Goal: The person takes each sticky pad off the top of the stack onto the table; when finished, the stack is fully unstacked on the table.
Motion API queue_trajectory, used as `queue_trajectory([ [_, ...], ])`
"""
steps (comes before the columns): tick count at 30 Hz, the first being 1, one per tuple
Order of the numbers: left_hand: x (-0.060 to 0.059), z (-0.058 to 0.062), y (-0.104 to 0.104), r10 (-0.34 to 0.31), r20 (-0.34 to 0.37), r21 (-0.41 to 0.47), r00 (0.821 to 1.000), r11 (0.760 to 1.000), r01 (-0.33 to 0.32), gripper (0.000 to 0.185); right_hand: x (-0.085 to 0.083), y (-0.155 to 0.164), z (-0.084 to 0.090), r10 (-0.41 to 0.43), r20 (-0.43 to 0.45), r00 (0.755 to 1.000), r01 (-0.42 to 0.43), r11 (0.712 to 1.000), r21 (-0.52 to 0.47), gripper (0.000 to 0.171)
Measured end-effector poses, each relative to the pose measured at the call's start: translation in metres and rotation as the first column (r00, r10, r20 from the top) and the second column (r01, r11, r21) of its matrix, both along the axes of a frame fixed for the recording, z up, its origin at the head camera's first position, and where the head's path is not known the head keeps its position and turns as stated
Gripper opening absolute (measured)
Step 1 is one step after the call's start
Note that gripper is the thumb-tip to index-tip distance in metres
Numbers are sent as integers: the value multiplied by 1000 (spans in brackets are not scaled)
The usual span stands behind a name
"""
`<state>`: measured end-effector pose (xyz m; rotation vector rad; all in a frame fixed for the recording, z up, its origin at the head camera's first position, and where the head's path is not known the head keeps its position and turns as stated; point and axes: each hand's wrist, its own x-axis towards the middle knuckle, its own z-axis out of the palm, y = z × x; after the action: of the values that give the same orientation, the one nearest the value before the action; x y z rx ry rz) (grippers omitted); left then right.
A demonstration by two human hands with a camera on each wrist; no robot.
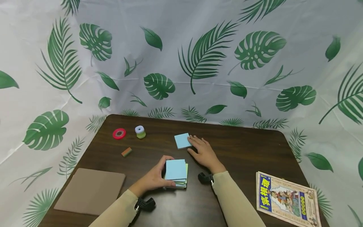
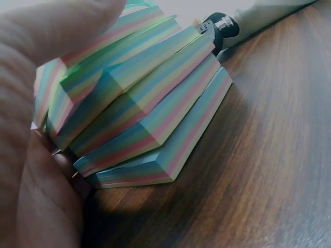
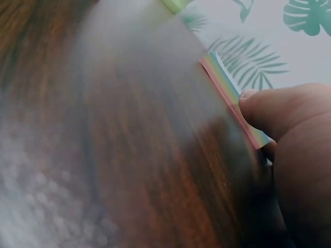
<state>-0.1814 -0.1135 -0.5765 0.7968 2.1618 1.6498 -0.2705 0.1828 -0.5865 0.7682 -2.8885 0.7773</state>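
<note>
Left hand (image 1: 154, 177): fingers curl round the fanned stack of sticky-note pads (image 1: 176, 172) at the near table (image 1: 244, 151) edge, steadying it.
Right hand (image 1: 204, 153): straight fingers touch a single blue pad (image 1: 182, 140) lying farther back, apart from the stack.

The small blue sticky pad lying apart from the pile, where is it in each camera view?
Head: small blue pad at table centre, right hand touching its right edge.
Left wrist: not in view; only the fanned pile.
Right wrist: pad's striped edge at upper right, against fingertips.
Shared landmark: dark wooden table.
</note>
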Motion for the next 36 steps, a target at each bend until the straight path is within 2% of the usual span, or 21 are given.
queue_trajectory([
  [8,1,3,1,-2,-3,2,1000,1000,2,90,-1,1,-5,-43,35,998,44,998,-34,73],
  [14,1,3,2,13,-11,-6,1000,1000,-13,91,5,5,-5,-75,100,992,91,983,-159,72],
  [19,2,-1,2,29,-17,-1,999,1000,-29,90,17,4,-2,-62,118,991,96,946,-309,68],
  [22,4,-1,3,29,-2,10,1000,1000,-29,89,29,2,-1,-22,93,995,58,909,-413,61],
  [25,4,1,3,27,14,32,1000,999,-27,88,42,-2,0,34,28,999,-15,858,-514,52],
  [28,4,2,2,24,21,49,999,999,-25,90,55,-6,3,91,-29,995,-91,811,-578,52],
  [30,4,2,1,18,17,51,1000,999,-19,93,64,-8,4,125,-43,991,-126,796,-593,56],
  [36,4,-3,3,11,6,40,1000,999,-11,99,86,-10,5,212,-4,977,-175,793,-584,60],
])
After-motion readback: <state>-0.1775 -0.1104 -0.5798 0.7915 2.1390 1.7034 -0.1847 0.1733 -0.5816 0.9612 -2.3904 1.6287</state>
